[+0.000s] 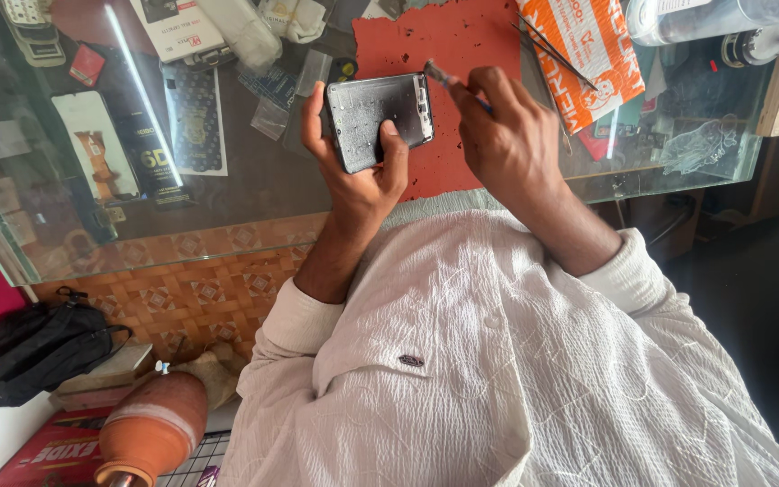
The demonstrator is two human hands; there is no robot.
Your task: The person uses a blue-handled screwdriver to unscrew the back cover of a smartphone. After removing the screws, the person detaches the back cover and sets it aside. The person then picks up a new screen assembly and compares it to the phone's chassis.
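Gripping phone frame (379, 120), hands (358, 171) raised.

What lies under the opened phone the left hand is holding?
Under the opened phone in the left hand lies a red mat on the glass counter. The mat directly beneath the phone is covered.

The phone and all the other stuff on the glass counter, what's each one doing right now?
Opened phone: back cover off, insides showing, tilted up off the counter.
Left hand: fingers wrapped round the phone.
Right hand: pinching a thin tool.
Thin tool: tip touching the phone's top corner.
Red mat: lying flat under the hands.
Orange packet: lying on the counter.
Black bag: slumped on the floor.
Clay pot: lying on its side.
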